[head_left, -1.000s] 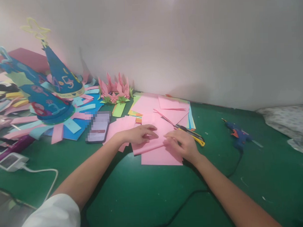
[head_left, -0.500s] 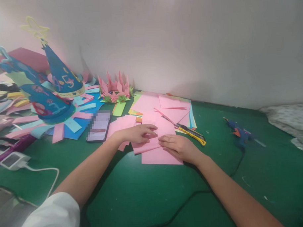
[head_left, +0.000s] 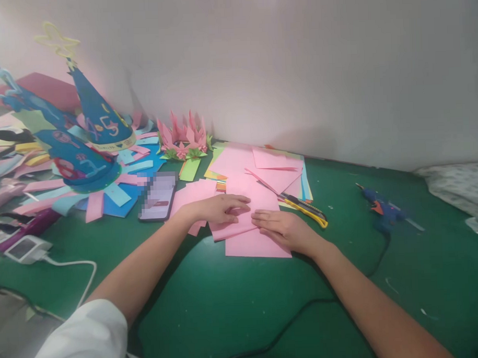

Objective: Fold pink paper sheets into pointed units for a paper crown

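Pink paper sheets [head_left: 258, 245] lie overlapping on the green table in front of me. My left hand [head_left: 222, 209] rests on the upper sheet, fingers stretched out to the right. Flat on the same paper, my right hand [head_left: 282, 229] presses near the edge where one sheet overlaps another. The fingertips of both hands are close together but apart. More pink pieces [head_left: 188, 195] lie under and beside my left wrist. A yellow and black utility knife [head_left: 306, 210] lies just beyond my right hand, its tip against the paper.
A phone [head_left: 160, 197] lies left of the paper. Blue cone hats [head_left: 104, 123] and a pink paper crown [head_left: 182, 139] stand behind. On the right is a blue glue gun [head_left: 385, 208], its black cord [head_left: 283, 331] running across the table. A white charger [head_left: 27, 249] sits at left.
The view has shifted slightly, so everything appears a little to the right and higher. Both hands stay on the pink paper with almost no visible movement.
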A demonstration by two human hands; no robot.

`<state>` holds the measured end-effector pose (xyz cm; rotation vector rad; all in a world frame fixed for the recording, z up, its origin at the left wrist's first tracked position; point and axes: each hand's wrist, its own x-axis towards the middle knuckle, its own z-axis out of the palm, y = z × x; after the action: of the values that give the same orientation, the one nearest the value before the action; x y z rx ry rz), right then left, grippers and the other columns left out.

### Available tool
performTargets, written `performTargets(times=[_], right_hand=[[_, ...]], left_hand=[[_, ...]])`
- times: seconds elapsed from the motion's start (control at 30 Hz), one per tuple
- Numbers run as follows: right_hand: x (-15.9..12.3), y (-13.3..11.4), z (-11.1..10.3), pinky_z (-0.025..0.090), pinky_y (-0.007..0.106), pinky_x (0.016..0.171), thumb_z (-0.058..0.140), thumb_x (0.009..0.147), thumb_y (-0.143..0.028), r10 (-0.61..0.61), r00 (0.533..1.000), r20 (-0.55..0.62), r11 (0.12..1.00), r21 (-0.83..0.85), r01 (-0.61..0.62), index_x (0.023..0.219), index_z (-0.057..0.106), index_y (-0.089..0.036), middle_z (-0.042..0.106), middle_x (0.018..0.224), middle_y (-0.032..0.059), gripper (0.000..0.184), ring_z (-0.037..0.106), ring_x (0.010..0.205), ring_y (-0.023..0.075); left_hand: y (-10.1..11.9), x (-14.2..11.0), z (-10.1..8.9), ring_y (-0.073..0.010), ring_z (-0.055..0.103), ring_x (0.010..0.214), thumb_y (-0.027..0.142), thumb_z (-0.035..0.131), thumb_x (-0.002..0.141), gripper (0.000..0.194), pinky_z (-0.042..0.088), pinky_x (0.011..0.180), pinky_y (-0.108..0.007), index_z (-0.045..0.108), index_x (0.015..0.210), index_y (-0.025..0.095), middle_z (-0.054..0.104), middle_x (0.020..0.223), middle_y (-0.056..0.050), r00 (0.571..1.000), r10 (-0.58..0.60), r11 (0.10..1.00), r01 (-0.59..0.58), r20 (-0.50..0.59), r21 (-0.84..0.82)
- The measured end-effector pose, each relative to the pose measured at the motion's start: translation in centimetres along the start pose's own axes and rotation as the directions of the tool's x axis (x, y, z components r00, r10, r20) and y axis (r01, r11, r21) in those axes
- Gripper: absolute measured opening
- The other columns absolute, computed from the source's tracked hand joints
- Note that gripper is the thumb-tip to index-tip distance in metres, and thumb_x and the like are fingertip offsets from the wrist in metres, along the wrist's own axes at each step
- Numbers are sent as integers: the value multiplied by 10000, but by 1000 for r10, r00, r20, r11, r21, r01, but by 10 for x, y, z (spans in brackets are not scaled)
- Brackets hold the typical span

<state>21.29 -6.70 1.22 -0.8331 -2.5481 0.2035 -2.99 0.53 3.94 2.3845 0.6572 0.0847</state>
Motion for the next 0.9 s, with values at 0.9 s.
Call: performTargets(times=[0.9], right_hand=[[-3,4,-5,517,380,940,490,891,-158,-55,998,-8,998,-23,55,1123,643,-172,658,1150,89,278,598,1094,208]], left_hand=[[10,1,2,-201,308,1349,210,623,797,492,317,1053,-296,498,1270,255,310,1478,-49,997,-65,998,65,37,11]])
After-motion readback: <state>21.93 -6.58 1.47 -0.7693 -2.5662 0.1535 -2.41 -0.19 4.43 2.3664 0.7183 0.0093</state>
